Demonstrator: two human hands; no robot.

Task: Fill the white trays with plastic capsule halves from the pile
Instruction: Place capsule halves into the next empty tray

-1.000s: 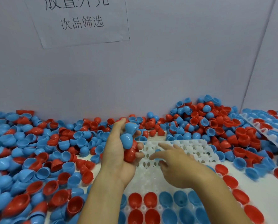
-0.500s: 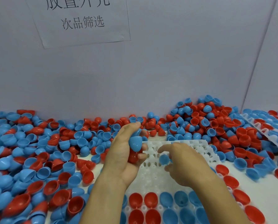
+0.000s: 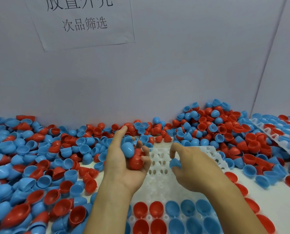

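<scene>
**Capsule halves going into the white tray**

A pale grey wall (image 3: 174, 73) backs the white table (image 3: 275, 196), and a paper sign with printed black characters (image 3: 83, 21) is stuck high on it.

In the middle of the table lies the white moulded plastic tray with rows of round pockets (image 3: 159, 168). Its nearest rows hold red and blue plastic capsule halves, open side up (image 3: 173, 208); the far pockets are bare. Above those bare pockets the right hand (image 3: 196, 166) pinches one small blue capsule half (image 3: 174, 163) between thumb and curled fingers. Just beside it, over the tray's left edge, the left hand (image 3: 124, 162) is turned palm up, its fingers curled round a clutch of capsule halves, blue on top and red below (image 3: 132, 156).

The loose pile of red and blue capsule halves (image 3: 39, 157) spreads across the left of the table and along the wall, heaped higher at the right rear. At the far right, a second white tray filled with capsule halves (image 3: 282, 130) lies tilted against the heap.
</scene>
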